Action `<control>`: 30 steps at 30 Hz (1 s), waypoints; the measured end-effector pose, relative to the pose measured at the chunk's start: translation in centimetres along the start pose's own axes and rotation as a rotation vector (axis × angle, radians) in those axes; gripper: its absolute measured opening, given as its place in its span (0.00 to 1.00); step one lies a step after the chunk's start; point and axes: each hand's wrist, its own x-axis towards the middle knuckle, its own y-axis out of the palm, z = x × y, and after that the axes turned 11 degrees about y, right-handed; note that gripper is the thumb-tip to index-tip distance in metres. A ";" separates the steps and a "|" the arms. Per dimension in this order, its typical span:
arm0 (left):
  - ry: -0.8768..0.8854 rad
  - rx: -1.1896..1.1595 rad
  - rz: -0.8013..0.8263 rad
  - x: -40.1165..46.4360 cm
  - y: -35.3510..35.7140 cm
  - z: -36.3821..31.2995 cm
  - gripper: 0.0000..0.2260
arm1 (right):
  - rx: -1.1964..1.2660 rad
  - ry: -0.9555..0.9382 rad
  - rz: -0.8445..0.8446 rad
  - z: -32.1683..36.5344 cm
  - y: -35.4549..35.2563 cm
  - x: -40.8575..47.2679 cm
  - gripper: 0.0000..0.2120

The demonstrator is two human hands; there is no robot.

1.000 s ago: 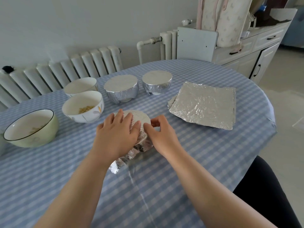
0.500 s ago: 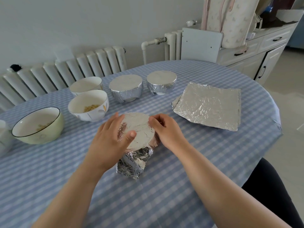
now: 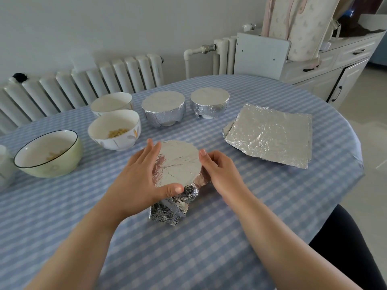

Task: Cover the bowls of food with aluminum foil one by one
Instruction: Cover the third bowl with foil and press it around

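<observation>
A foil-wrapped bowl (image 3: 178, 164) sits in the middle of the table between my hands. My left hand (image 3: 138, 178) cups its left side, thumb pressing the foil at the near rim. My right hand (image 3: 219, 170) presses the foil against its right side. A loose flap of crumpled foil (image 3: 169, 210) hangs toward me below the rim. Two finished foil-covered bowls (image 3: 163, 107) (image 3: 209, 102) stand behind. Three uncovered bowls are at the left: a white one with food (image 3: 114, 129), a white one behind it (image 3: 112, 102), and a green one (image 3: 48, 153).
A stack of foil sheets (image 3: 270, 135) lies at the right on the blue checked tablecloth (image 3: 209, 248). A white radiator (image 3: 83, 80) runs behind the table. A white cabinet (image 3: 335, 63) stands at the back right. A white object (image 3: 4, 166) shows at the left edge.
My left hand slid off the top of the bowl to its left side, exposing the flat foil top. My right hand shifted along the right rim. The near foil flap got folded down.
</observation>
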 end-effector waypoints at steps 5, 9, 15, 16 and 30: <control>-0.005 -0.081 0.025 -0.2 -0.3 0.2 0.61 | 0.109 0.032 -0.019 -0.7 0.2 0.1 0.14; 0.001 -0.072 0.006 -0.1 -0.1 0.1 0.61 | 0.146 0.051 -0.036 -0.6 0.3 -0.2 0.14; 0.007 -0.047 -0.020 -0.1 0.1 0.2 0.60 | 0.222 0.078 -0.066 -0.3 0.9 -0.4 0.14; 0.007 -0.045 -0.023 0.0 0.1 0.2 0.60 | 0.228 0.084 -0.071 -0.3 1.0 -0.4 0.14; 0.008 -0.028 -0.038 0.1 0.4 0.2 0.60 | -0.069 0.012 -0.181 -0.5 1.2 0.1 0.11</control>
